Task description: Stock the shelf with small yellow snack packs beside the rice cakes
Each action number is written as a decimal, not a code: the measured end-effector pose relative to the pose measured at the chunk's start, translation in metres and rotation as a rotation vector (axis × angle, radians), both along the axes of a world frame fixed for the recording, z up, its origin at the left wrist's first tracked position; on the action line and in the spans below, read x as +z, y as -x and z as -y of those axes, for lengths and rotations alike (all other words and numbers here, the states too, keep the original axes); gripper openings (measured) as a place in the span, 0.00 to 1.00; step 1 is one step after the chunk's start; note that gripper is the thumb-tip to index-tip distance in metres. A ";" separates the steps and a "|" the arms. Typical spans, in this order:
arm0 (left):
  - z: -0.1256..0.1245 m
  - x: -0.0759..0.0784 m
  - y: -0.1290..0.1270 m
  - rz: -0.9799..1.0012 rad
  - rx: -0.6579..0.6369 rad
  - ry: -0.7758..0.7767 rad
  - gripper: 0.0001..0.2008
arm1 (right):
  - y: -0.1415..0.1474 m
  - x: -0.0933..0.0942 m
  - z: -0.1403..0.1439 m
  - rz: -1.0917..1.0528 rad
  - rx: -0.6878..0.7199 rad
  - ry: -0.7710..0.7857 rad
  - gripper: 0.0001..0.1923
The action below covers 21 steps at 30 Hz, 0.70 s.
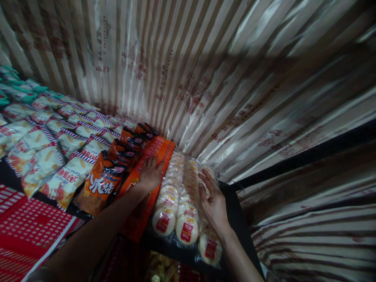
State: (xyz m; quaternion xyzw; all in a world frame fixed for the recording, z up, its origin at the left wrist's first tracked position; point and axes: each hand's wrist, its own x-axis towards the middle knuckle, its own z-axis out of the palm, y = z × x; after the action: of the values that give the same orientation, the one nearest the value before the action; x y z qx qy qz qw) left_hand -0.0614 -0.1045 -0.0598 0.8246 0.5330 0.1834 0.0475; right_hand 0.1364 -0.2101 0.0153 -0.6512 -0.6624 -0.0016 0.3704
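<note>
My left hand lies flat with its fingers stretched out on a row of overlapping orange packets. My right hand, fingers apart, rests at the right-hand column of clear-wrapped round pale crackers with red labels. Two more columns of these wrapped crackers run between my hands, overlapping from front to back. Neither hand grips anything that I can see. The right hand and wrist hide part of the right column. Left of the orange packets stands a row of orange-and-black snack bags.
Rows of white snack bags with striped edges fill the left side, with green packages beyond. Red plastic baskets stand at the lower left. A striped printed sheet hangs behind the black display surface. Gold-coloured items lie below.
</note>
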 end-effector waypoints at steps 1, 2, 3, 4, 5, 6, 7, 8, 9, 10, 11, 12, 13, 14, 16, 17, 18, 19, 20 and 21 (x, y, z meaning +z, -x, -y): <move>0.000 0.000 0.000 -0.001 0.000 -0.002 0.23 | -0.002 -0.001 0.003 0.000 -0.011 -0.007 0.18; 0.000 0.001 0.000 -0.002 -0.001 -0.003 0.23 | -0.003 -0.001 0.006 0.001 -0.019 -0.014 0.18; 0.000 0.001 0.000 -0.004 -0.003 -0.003 0.23 | -0.005 -0.002 0.009 0.002 -0.023 -0.020 0.18; 0.000 0.001 0.000 -0.007 -0.004 -0.001 0.23 | -0.006 -0.003 0.012 0.002 -0.026 -0.022 0.18; 0.000 0.001 0.000 -0.008 -0.003 0.003 0.24 | -0.008 -0.004 0.015 0.002 -0.031 -0.024 0.18; 0.001 0.001 -0.001 -0.008 -0.001 0.005 0.24 | -0.009 -0.004 0.017 0.002 -0.037 -0.024 0.18; 0.001 0.000 -0.001 -0.005 -0.001 0.004 0.24 | -0.011 -0.005 0.020 0.003 -0.044 -0.027 0.18; 0.001 0.000 -0.001 -0.001 -0.002 0.000 0.25 | -0.012 -0.005 0.023 0.006 -0.050 -0.030 0.17; 0.001 0.000 -0.001 0.004 -0.004 -0.006 0.25 | -0.012 -0.005 0.025 0.010 -0.057 -0.035 0.17; 0.001 0.000 -0.001 0.011 -0.006 -0.014 0.25 | -0.012 -0.005 0.029 0.014 -0.063 -0.042 0.17; 0.001 0.000 0.000 0.017 -0.008 -0.022 0.24 | -0.012 -0.005 0.032 0.017 -0.069 -0.050 0.17; 0.001 0.001 0.000 0.023 -0.008 -0.027 0.24 | -0.012 -0.004 0.036 0.018 -0.074 -0.059 0.17; 0.001 0.002 0.000 0.030 -0.007 -0.032 0.23 | -0.011 -0.002 0.041 0.018 -0.080 -0.070 0.17; 0.002 0.004 0.001 0.037 -0.005 -0.040 0.22 | -0.009 -0.001 0.046 0.017 -0.085 -0.086 0.16; 0.003 0.010 0.002 0.058 0.007 -0.067 0.21 | -0.006 0.002 0.060 0.011 -0.095 -0.115 0.16; 0.005 0.014 0.003 0.075 0.013 -0.085 0.20 | -0.003 0.004 0.068 0.008 -0.101 -0.129 0.16; 0.007 0.019 0.004 0.099 0.019 -0.105 0.20 | -0.001 0.005 0.077 0.008 -0.105 -0.143 0.16; 0.010 0.023 0.005 0.131 0.020 -0.124 0.19 | 0.002 0.005 0.086 0.011 -0.106 -0.155 0.16; 0.014 0.027 0.006 0.168 0.013 -0.143 0.19 | 0.005 0.004 0.096 0.016 -0.103 -0.168 0.16; 0.019 0.031 0.007 0.206 -0.006 -0.165 0.18 | 0.009 0.002 0.106 0.024 -0.096 -0.180 0.16</move>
State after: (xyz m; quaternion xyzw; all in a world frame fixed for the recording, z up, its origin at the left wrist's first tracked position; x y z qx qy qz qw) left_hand -0.0682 -0.1234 -0.0288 0.8039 0.5061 0.3105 0.0344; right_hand 0.1276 -0.3158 0.0178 -0.6460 -0.6322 -0.0867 0.4189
